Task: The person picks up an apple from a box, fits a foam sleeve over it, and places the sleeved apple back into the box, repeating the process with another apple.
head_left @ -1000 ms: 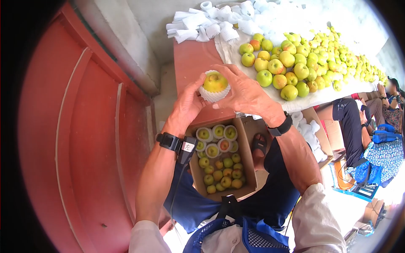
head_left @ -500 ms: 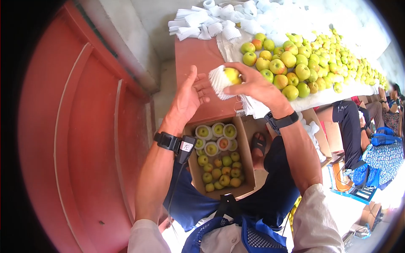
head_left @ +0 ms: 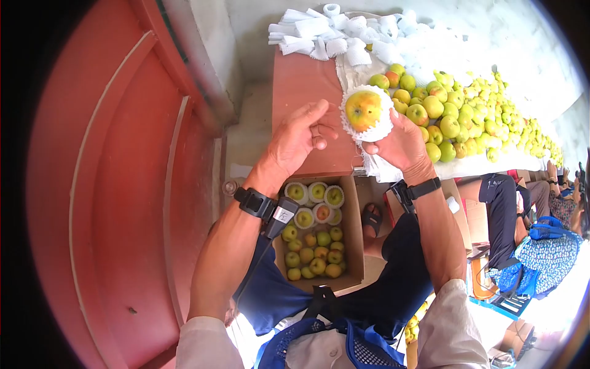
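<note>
An apple, yellow-green with a reddish blush and a few dark spots, sits in a white foam net sleeve. My right hand grips this sleeved apple from the right and below, above the table's front edge. To its left my left hand is open, thumb out and fingers loosely bent, holding nothing and apart from the fruit. Below both hands stands a cardboard box with apples in rows; those at its far end wear white foam nets, the nearer ones are bare.
A large heap of apples covers the white cloth on the red table. White foam nets are piled at the back. A red door closes off the left. Other people sit along the right beside more boxes.
My right hand has turned the sleeved apple so its bare end faces me. The view has shifted slightly; my left hand stays empty beside it.
</note>
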Available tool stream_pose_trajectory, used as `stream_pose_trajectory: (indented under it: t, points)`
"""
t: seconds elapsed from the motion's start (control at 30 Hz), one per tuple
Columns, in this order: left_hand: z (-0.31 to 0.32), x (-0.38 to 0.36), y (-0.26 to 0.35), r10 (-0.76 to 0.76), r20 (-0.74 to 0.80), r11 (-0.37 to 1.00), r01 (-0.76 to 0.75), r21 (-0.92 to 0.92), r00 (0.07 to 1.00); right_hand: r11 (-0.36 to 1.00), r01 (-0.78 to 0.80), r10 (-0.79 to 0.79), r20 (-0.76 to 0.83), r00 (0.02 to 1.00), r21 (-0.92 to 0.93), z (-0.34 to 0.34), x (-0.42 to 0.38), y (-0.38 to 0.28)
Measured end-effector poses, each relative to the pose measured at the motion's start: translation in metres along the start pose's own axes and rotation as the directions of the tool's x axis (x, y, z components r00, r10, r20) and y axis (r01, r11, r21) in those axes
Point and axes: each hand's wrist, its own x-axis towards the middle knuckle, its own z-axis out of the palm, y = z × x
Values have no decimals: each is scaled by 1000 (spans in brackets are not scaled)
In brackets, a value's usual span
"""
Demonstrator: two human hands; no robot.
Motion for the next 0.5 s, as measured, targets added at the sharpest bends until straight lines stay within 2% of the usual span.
stream_pose_trajectory:
  t: [0.03,0.07,0.1,0.13,0.2,0.23,0.27,0.3,0.33,0.37,0.43,0.5]
  points:
    - [4,-2,1,1,7,998,-2,63,1000,1000,-5,5,-2,1000,0,-1,1,0]
    - [5,-3,2,-3,2,998,3,58,1000,1000,-21,22,66,998,-14,-2,4,0]
    - [7,-3,3,8,19,980,-12,200,1000,999,-41,44,130,991,-23,-4,5,2]
    - [8,-4,1,7,35,942,-18,334,999,998,-56,57,116,992,-9,-8,5,3]
    - [3,-4,-2,11,22,938,-18,345,1000,995,-39,51,137,989,-91,-5,5,2]
    - [-1,-3,-6,35,20,931,-40,363,999,997,-34,42,112,993,-66,-10,6,4]
    - [-5,-4,-8,-5,3,938,4,347,1000,998,-30,39,154,987,-59,-15,6,4]
    - [-8,0,-7,8,33,947,-18,320,999,998,-21,32,202,979,-56,-20,8,2]
    - [-12,2,-5,32,66,954,-50,294,997,999,-36,43,183,982,-40,-24,8,2]
    - [-15,3,-3,13,55,957,-28,288,998,997,-42,55,198,979,-69,-27,8,3]
    - [-20,0,0,85,-28,962,-75,264,996,995,-64,79,202,976,-80,-20,1,7]
    - [-16,-6,7,86,-77,969,-66,239,993,939,2,54,153,987,-343,2,-4,13]
